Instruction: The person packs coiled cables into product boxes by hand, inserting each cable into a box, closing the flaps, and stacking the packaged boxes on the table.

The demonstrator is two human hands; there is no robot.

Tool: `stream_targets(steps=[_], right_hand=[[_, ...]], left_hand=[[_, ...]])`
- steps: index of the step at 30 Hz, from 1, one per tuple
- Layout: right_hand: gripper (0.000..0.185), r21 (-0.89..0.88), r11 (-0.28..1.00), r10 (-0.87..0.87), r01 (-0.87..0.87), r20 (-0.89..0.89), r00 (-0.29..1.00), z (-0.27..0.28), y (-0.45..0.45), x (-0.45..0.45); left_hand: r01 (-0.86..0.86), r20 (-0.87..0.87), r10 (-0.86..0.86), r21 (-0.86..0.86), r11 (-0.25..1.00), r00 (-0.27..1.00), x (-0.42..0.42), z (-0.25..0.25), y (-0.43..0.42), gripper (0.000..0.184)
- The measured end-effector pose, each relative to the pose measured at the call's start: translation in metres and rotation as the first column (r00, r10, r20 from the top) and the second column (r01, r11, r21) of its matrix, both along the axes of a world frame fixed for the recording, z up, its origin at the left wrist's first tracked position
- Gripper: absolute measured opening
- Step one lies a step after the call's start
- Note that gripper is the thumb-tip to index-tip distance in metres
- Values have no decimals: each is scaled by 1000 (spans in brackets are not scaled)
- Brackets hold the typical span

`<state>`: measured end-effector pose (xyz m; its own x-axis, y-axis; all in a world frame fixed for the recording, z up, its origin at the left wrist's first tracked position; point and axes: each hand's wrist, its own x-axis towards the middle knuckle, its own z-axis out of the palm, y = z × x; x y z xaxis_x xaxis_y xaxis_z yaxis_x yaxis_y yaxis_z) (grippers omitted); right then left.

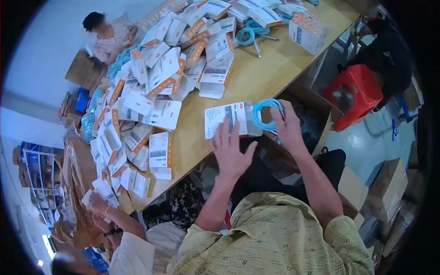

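My right hand is closed on a coiled light-blue cable, holding it at the table's near edge. Against the coil's left side lies a white printed carton, its open end towards the cable. My left hand reaches over the carton's lower edge with fingers spread and slightly blurred. Whether its fingertips press on the carton I cannot tell. The fingertips of my right hand are partly hidden behind the coil.
White and orange cartons are heaped over the wooden table. More coiled cables lie at the back. Below the edge stands an open cardboard box. A co-worker's hand is at left; a red stool stands right.
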<state>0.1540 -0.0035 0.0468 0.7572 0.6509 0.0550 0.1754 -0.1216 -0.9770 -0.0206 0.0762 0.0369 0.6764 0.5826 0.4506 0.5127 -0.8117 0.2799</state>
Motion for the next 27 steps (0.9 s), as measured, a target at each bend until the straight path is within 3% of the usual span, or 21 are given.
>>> stream_targets(steps=[3, 5, 6, 9, 10, 12, 13, 15, 17, 18, 19, 20, 21, 22, 23, 25, 27], right_hand=[[32, -50, 998, 35, -37, -30, 999, -1, 16, 8], [28, -165, 974, 144, -152, -58, 988, 3, 22, 7], [27, -155, 965, 170, -212, -245, 954, 6, 22, 3], [22, -129, 966, 237, -225, 87, 968, -40, 38, -13], [21, -107, 972, 214, -209, 39, 976, -34, 34, -15], [19, -163, 935, 323, -315, 28, 946, -17, 20, -1], [18, -110, 911, 404, -397, 43, 914, -4, 1, 8], [17, -92, 849, 527, -520, 188, 829, 19, -43, 24], [18, -298, 749, 659, -592, 237, 714, 45, -85, 32], [18, -304, 759, 646, -576, 238, 725, 48, -102, 33], [23, -324, 720, 693, -614, 291, 659, 48, -118, 30], [28, -347, 677, 736, -649, 343, 584, 47, -128, 27], [28, -346, 686, 728, -640, 345, 593, 44, -134, 24], [30, -401, 759, 647, -512, 385, 658, 40, -138, 22], [33, -447, 816, 554, -366, 428, 714, 34, -143, 20], [38, -512, 857, 354, -50, 516, 780, 21, -156, 17], [40, -530, 846, 357, -53, 490, 795, 9, -166, 17]], left_hand=[[-94, 81, 89, 55, 994, 993, -12, -7, 44, 75], [-185, 13, 192, -214, 959, 981, -16, -24, 71, 72], [-157, 61, 173, -206, 966, 983, -14, -28, 74, 71], [-80, 157, 108, -172, 982, 982, -3, -35, 64, 65], [-31, 195, 70, -198, 980, 978, -3, -31, 63, 64], [5, 215, 97, -427, 904, 972, -9, -16, 49, 68], [-19, 185, 120, -471, 882, 975, -12, -1, 35, 77], [20, 157, 123, -691, 723, 980, -20, 31, 7, 88], [142, -29, -165, -375, 916, 986, -25, 32, -16, 92], [162, -23, -184, -378, 912, 983, -18, 34, -24, 92], [329, 16, -412, -631, 702, 911, -13, 34, -34, 84], [418, 116, -594, -815, 401, 796, -7, 34, -45, 76], [350, 181, -493, -895, 276, 851, -4, 16, -61, 65], [292, 223, -384, -947, 131, 896, 1, -7, -77, 55], [296, 223, -408, -947, 124, 885, 9, -15, -91, 55], [226, 183, -237, -960, 168, 954, 18, -26, -116, 45], [214, 177, -236, -966, 143, 955, 20, -34, -135, 44]])
